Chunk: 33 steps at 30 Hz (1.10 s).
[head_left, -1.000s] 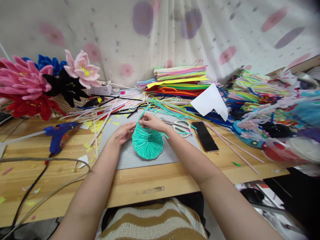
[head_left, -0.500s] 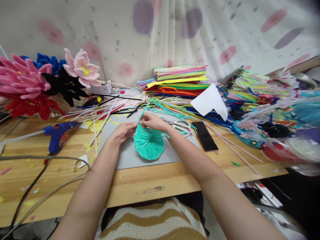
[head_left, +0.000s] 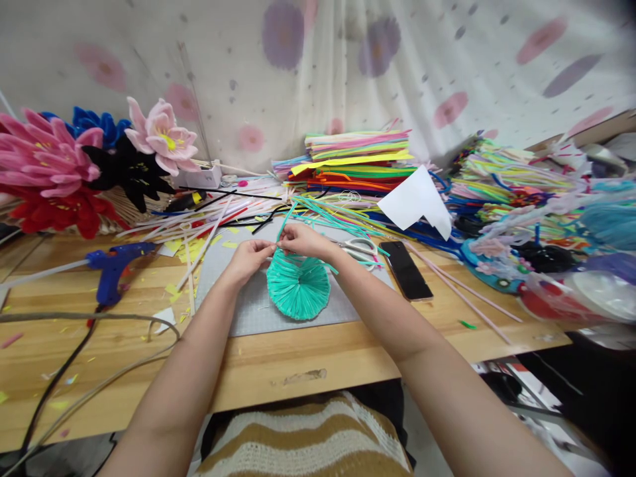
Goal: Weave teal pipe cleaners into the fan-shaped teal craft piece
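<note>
A round, pleated teal disc (head_left: 298, 293) made of wrapped pipe cleaners hangs below my hands, over the grey cutting mat (head_left: 251, 311). At its upper edge my left hand (head_left: 248, 260) is closed, thumb and fingertips pinched together. What lies between those fingertips is too small to make out clearly. My right hand (head_left: 305, 240) pinches a teal pipe cleaner (head_left: 287, 220) whose free end sticks up past the fingers. The fingertips of both hands nearly meet above the disc. Another teal end (head_left: 332, 268) pokes out beside my right wrist.
Scissors (head_left: 360, 248) and a phone (head_left: 408, 270) lie to the right. A blue glue gun (head_left: 116, 268) with a cable rests at left. Fuzzy flowers (head_left: 163, 136) stand behind it. Pipe cleaner bundles (head_left: 358, 156) and white paper (head_left: 415, 199) fill the back.
My left hand has shifted slightly, its fingers drawing off the disc's side into a pinch at the top. The disc has turned a little and shows more of its face.
</note>
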Each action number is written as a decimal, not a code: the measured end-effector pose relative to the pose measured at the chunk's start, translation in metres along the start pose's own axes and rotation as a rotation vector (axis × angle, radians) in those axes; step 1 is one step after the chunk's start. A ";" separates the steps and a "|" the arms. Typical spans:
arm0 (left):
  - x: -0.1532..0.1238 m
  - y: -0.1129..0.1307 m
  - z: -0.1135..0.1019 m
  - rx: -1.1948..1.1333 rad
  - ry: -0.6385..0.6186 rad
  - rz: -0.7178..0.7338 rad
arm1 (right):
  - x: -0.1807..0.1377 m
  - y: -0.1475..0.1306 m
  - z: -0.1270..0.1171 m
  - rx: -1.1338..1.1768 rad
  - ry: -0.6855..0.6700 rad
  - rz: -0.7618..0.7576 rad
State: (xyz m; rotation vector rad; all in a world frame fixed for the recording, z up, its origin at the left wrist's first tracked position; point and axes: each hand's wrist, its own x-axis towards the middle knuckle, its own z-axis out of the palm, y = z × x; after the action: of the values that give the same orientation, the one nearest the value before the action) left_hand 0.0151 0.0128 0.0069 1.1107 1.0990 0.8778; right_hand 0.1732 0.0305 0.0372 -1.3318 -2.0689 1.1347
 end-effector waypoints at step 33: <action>0.007 -0.008 0.012 -0.311 0.356 0.010 | -0.012 0.024 -0.010 -0.222 0.093 0.013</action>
State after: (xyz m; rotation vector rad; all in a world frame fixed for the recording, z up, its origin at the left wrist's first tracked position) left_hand 0.0287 0.0142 -0.0013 0.7181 1.1942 1.2402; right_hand 0.1984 0.0282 0.0242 -1.4715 -2.1700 0.8492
